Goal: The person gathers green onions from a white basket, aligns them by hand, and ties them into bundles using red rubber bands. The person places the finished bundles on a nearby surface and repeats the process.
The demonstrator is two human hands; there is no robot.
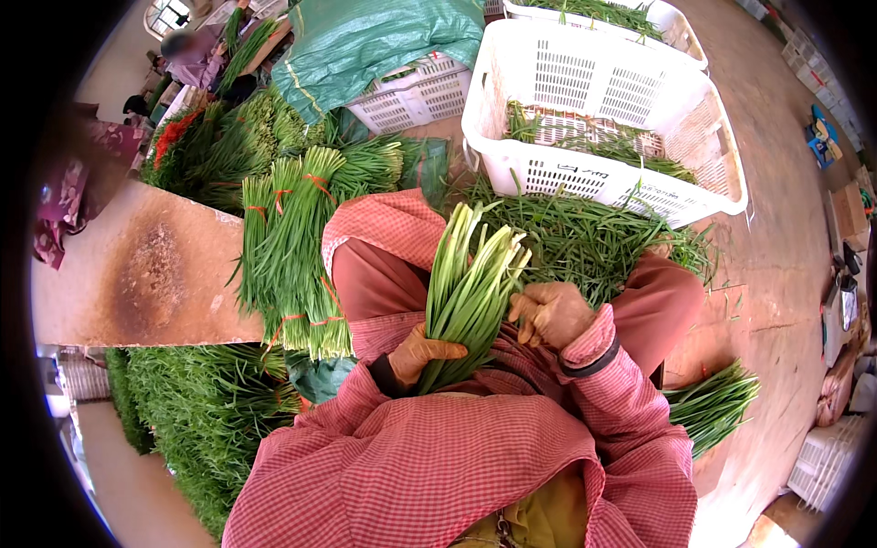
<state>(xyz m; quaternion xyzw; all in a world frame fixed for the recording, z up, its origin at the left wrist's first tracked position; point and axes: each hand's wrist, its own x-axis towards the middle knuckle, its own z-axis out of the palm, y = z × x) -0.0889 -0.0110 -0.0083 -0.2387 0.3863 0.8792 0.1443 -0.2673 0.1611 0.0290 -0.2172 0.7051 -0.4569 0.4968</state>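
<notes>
A loose bunch of long green leafy stalks, like garlic chives [473, 294], stands tilted over my lap, its pale ends pointing away from me. My left hand [423, 356], in a tan glove, is closed around its lower part. Just right of the pale ends is my right hand [553, 314], also gloved, with its fingers curled; whether it pinches a stalk I cannot tell. Bundles tied with orange-red bands [294, 253] lie by my left knee. Loose leaves and trimmings [575, 240] are heaped between and beyond my knees.
A white plastic crate [610, 171] with loose leaves stands ahead, beside a crate under a green sheet [384, 48]. More stalks [712, 404] lie at my right. A stained board [157, 274] and a large heap of greens [199, 404] are at left. Another person [195, 68] sits far left.
</notes>
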